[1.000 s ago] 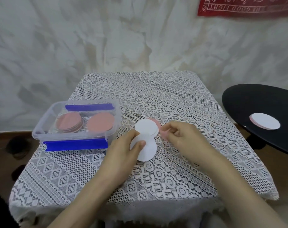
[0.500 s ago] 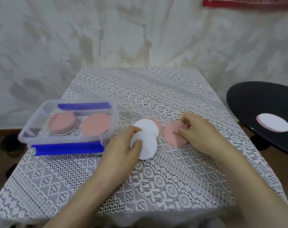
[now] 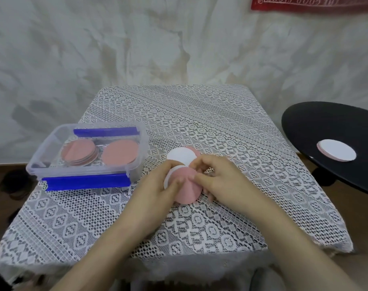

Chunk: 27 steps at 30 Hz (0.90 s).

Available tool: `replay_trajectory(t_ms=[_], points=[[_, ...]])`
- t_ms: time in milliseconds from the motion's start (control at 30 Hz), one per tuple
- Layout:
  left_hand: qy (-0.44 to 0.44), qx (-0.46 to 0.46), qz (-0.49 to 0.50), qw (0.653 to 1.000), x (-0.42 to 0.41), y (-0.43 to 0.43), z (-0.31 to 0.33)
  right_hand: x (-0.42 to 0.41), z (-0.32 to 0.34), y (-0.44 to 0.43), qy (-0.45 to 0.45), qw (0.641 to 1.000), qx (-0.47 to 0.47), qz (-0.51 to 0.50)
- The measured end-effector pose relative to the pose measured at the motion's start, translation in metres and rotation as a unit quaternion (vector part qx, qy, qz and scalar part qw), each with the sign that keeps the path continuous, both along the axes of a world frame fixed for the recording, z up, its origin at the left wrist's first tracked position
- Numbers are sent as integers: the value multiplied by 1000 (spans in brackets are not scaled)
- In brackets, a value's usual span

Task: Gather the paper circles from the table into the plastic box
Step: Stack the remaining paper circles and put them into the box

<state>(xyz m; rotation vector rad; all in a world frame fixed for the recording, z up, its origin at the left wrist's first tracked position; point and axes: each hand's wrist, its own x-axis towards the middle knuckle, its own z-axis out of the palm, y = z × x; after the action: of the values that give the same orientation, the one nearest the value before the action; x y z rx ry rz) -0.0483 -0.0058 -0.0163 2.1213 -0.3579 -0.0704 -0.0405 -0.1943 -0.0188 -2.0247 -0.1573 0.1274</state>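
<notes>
A pink paper circle (image 3: 186, 189) lies on top of a white circle (image 3: 168, 177) in my left hand (image 3: 157, 192), whose thumb presses on the pink one. My right hand (image 3: 218, 181) pinches the pink circle's right edge. Behind the hands a white circle (image 3: 180, 156) rests on the lace tablecloth, over another pink circle (image 3: 194, 151) that barely peeks out. The clear plastic box (image 3: 34, 163) with blue clips stands at the left. Inside it are a stack of pink circles (image 3: 79, 155) and a single pink circle (image 3: 120, 152).
A black round table (image 3: 326, 127) stands at the right, carrying a small stack of circles (image 3: 336, 153) with white on top. The lace-covered table (image 3: 178, 114) backs onto a draped white sheet. A red banner (image 3: 313, 3) hangs at the top right.
My right hand picked the pink circle up from the cloth and brought it left onto the white circle in my left hand. The camera view shifted slightly.
</notes>
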Motion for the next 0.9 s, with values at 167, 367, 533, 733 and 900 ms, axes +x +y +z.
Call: replay_trajectory(t_ms=[167, 367, 533, 733, 900], points=[[4, 28, 29, 999, 1, 11, -1, 20, -2, 4, -55, 991, -102, -64], [20, 18, 40, 999, 4, 16, -2, 43, 1, 15, -78, 952, -287, -70], [23, 20, 38, 999, 7, 18, -5, 55, 2, 14, -40, 957, -272, -90], [14, 4, 45, 999, 9, 20, -10, 57, 3, 0, -54, 971, -189, -136], [12, -6, 53, 998, 7, 19, -8, 45, 14, -13, -28, 986, 27, -162]])
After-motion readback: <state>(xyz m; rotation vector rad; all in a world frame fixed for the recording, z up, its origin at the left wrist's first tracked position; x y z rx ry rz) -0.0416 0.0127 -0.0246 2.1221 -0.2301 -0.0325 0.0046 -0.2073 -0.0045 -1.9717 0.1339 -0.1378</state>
